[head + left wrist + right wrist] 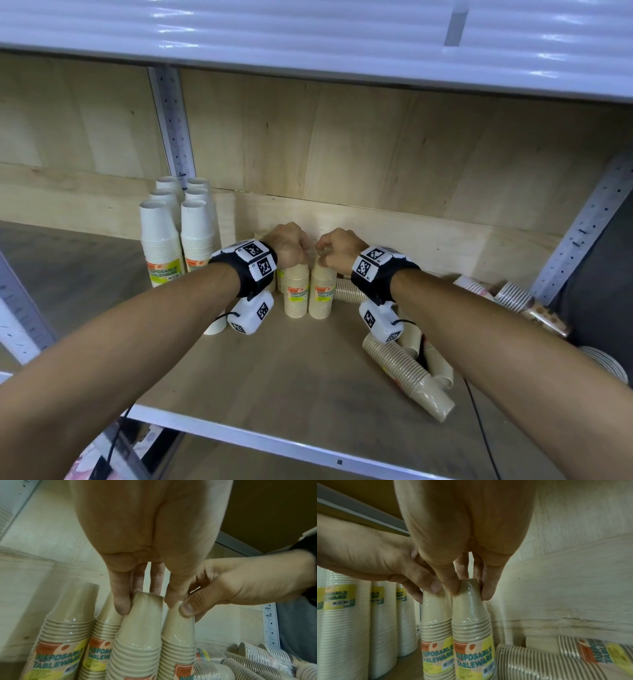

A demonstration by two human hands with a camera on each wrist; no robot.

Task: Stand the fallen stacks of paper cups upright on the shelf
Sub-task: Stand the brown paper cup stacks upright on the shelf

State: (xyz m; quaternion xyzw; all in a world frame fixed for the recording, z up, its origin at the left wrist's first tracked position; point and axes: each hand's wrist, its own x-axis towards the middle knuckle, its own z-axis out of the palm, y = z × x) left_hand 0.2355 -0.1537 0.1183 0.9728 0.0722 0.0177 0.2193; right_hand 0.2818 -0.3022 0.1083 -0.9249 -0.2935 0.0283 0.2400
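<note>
Two upright beige cup stacks (310,294), touching side by side, are pinched at their tops by the left hand (286,245) and right hand (339,248); fallen stacks (407,373) lie rightward, nearer the right hand.

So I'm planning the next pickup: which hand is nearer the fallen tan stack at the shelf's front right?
Right. The right hand is nearer the fallen tan stack; the left hand is farther left.

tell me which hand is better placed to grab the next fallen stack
Right, probably. The right hand and left hand each grip the top of an upright stack, but the fallen stacks lie on the shelf under and beyond the right forearm. The white stacks at left already stand.
</note>
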